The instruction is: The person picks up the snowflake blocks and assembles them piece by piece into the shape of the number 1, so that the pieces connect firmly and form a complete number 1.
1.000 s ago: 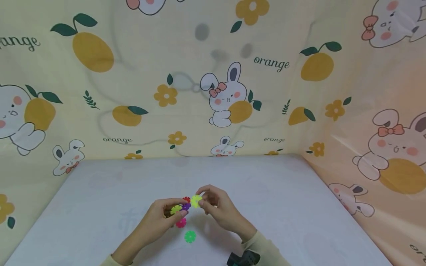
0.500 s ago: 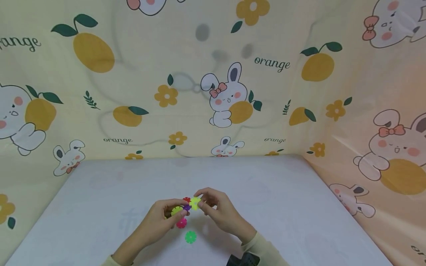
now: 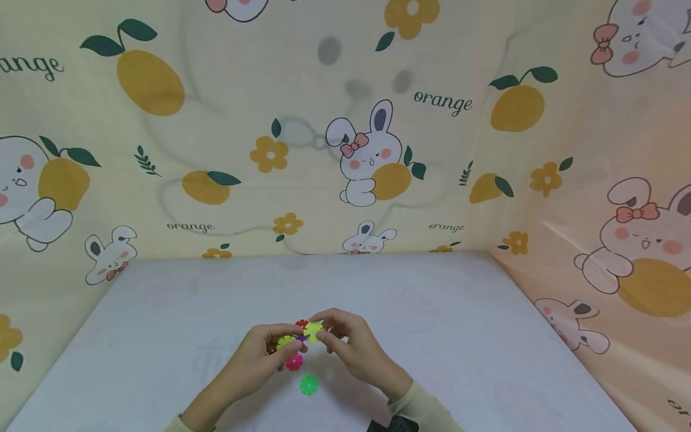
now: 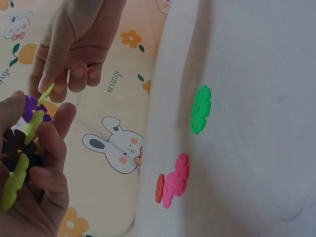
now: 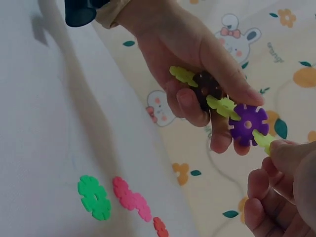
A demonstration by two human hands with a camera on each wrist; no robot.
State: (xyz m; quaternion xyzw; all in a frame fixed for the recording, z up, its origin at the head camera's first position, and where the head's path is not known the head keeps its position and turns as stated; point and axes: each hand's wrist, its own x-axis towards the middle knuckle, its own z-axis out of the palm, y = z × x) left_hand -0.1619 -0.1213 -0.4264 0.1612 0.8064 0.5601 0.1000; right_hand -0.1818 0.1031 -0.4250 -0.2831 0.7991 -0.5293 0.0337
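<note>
Disc chain (image 5: 223, 105) — left hand (image 3: 258, 354) curled round it, right hand (image 3: 358, 349) pinching yellow disc (image 3: 313, 332), both angled inward

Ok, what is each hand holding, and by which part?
Left hand: the disc chain, near its purple disc. Right hand: a yellow disc, pinched at its edge.
</note>
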